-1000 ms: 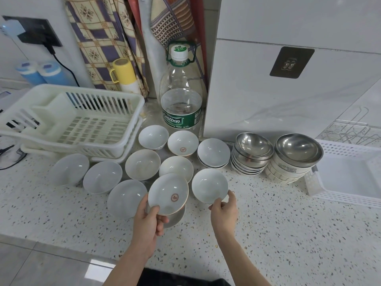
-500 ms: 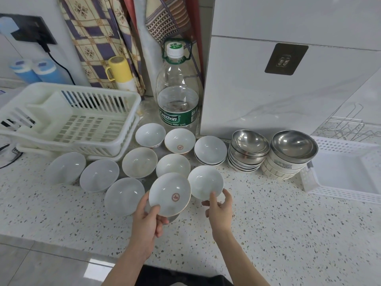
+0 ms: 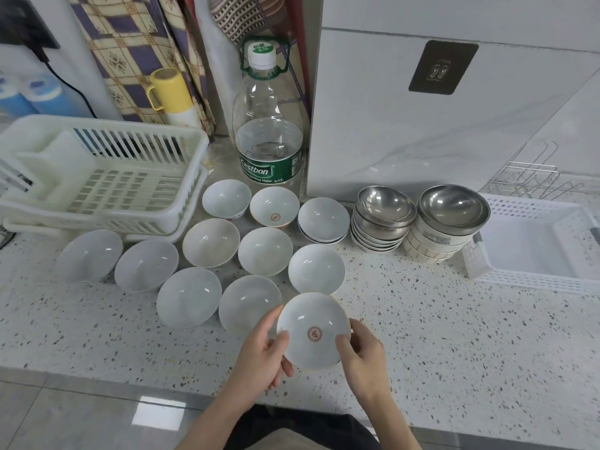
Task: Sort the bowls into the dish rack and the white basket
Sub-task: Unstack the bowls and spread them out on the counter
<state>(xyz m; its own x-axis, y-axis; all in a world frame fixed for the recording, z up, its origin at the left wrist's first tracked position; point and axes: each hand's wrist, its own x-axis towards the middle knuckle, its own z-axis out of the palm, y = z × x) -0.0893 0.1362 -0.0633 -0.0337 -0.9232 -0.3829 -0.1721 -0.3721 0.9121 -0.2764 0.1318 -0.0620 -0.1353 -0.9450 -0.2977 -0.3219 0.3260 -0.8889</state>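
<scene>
A white bowl with a red emblem (image 3: 313, 331) is held above the counter's front edge by both hands. My left hand (image 3: 264, 355) grips its left rim, thumb inside. My right hand (image 3: 362, 355) grips the right rim, thumb on the inner wall. Several white bowls (image 3: 316, 269) stand on the speckled counter beyond it. A stack of steel bowls (image 3: 383, 219) and a steel bowl on patterned bowls (image 3: 453, 219) stand to the right. The white dish rack (image 3: 107, 180) is at the back left, and the white basket (image 3: 535, 241) is at the right.
A big water bottle (image 3: 269, 131) stands behind the bowls against a white cabinet (image 3: 422, 125). A yellow flask (image 3: 172, 95) and patterned cloth are at the back. A wire rack (image 3: 539, 180) lies behind the basket. The counter's front edge runs below my hands.
My left hand carried the emblem bowl rightward, off the bowl beneath it. My right hand let go of the plain white bowl and took hold of the emblem bowl's right rim.
</scene>
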